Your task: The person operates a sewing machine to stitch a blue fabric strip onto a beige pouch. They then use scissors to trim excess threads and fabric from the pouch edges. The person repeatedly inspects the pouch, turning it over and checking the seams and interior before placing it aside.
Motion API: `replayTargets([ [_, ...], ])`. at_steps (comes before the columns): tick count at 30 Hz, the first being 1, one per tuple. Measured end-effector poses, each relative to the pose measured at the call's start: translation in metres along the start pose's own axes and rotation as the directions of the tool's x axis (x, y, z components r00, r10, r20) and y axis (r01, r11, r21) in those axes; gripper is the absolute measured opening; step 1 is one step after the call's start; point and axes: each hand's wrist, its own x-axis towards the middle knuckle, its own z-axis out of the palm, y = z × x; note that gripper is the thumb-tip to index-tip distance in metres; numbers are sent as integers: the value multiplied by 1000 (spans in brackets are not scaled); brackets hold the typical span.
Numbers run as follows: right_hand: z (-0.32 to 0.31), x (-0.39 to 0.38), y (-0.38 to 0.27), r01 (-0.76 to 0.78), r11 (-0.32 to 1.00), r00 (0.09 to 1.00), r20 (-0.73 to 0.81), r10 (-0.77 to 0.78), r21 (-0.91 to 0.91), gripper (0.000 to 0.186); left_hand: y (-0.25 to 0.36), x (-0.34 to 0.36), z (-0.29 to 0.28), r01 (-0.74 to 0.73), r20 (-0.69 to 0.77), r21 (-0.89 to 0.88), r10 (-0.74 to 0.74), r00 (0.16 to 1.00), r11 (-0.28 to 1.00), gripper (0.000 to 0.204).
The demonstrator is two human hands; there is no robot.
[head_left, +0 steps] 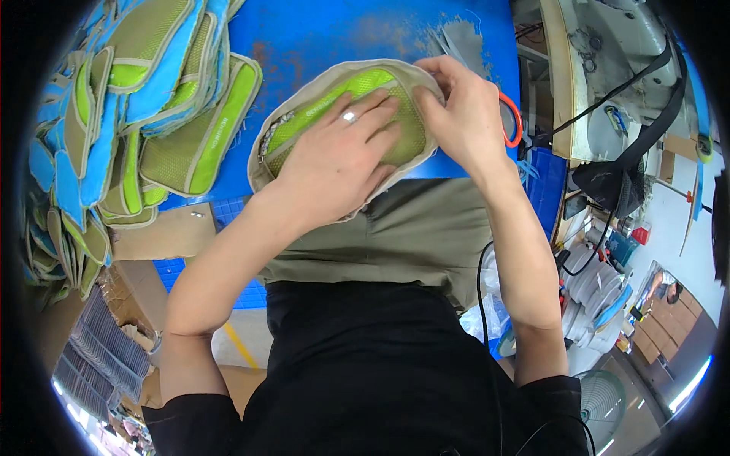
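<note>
A rounded fabric pouch [408, 129] with a lime-green and olive mesh face and a beige edge lies at the near edge of the blue table. My left hand [334, 156] rests flat on its mesh, fingers stretched out and slightly apart, a ring on one of them. At the pouch's upper right, my right hand [465, 106] pinches the beige edge between thumb and fingers. Scissors with an orange-red handle [514, 121] lie just beyond the right hand, partly hidden by it.
Many similar green, olive and blue fabric pieces [205, 137] are heaped at the left of the blue table [304, 34]. A sewing machine [635, 38] with black straps stands at the right. Below left is a stack of grey sheets [103, 353]; a fan [601, 406] stands at lower right.
</note>
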Motion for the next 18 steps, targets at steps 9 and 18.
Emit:
replayTargets([
  [9, 9, -2, 8, -6, 1000, 995, -101, 5, -9, 26, -6, 2, -1, -9, 54, -12, 10, 998, 1000, 49],
  [18, 6, -5, 1, -13, 1000, 997, -70, 14, 14, 25, -10, -18, -34, -45, -113, -22, 42, 993, 999, 41],
])
